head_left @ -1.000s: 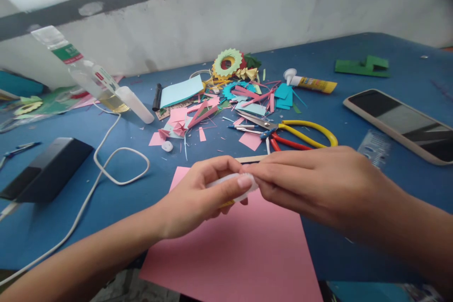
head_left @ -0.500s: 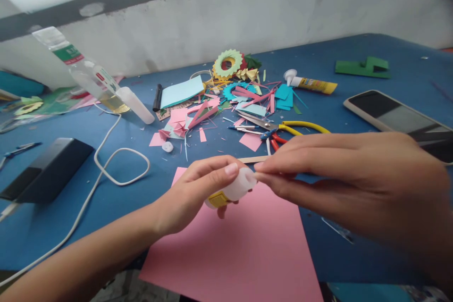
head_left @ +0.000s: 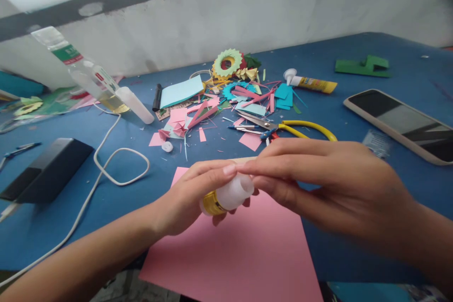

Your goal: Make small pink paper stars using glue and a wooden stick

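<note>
My left hand is wrapped around a small white plastic bottle with a yellow label, tilted so its uncapped mouth faces right. My right hand is at the bottle's mouth, index fingertip on the upper rim beside my left thumb and thumb tip by the mouth's right side. Anything small between its fingertips is hidden. Both hands are above a pink sheet of paper. Behind the fingers a thin pale wooden strip shows in part.
Paper scraps, scissors with yellow handles and a yellow glue tube lie beyond my hands. A phone rests at right. At left are a black box, a white cable and a clear bottle.
My right hand's pinched fingers have spread and shifted left onto the bottle's mouth. The bottle has moved slightly left and down, and its yellow label shows more.
</note>
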### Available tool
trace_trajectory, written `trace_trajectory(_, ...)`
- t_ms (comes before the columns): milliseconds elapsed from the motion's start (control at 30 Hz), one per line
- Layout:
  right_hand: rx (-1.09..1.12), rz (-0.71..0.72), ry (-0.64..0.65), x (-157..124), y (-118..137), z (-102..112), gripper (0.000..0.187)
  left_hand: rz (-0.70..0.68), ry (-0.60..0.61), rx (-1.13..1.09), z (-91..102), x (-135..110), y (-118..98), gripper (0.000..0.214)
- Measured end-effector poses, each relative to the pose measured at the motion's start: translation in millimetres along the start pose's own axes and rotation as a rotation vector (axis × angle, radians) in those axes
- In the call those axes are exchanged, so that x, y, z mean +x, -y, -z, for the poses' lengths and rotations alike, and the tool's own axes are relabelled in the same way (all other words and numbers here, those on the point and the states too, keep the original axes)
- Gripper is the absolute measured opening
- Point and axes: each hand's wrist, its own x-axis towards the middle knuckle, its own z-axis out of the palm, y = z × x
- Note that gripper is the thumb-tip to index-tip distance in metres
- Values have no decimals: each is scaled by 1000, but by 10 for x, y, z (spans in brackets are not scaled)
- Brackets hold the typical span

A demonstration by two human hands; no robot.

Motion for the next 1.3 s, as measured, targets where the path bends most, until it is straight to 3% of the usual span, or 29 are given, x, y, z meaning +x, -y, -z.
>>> trace_trajectory(200, 71, -105, -58, 1, -3, -30, 6, 160, 0, -128, -17, -1, -17, 34)
trace_trajectory(400, 185, -225, -22, 17, 4, -29, 16, 196, 28, -162, 20, 0, -16, 34)
trace_trajectory(600, 158, -219, 55, -15, -4, -103, 17, 201, 45, -133, 45, -16, -12, 41)
trace_trajectory(833, 158, -196, 98, -21, 9, -129, 15, 157, -13, 0, 9, -40, -9, 47)
trace_trajectory(1300, 103, -115, 52, 3, 61, -112, 16, 66, -87, 143, 1, -74, -3, 43)
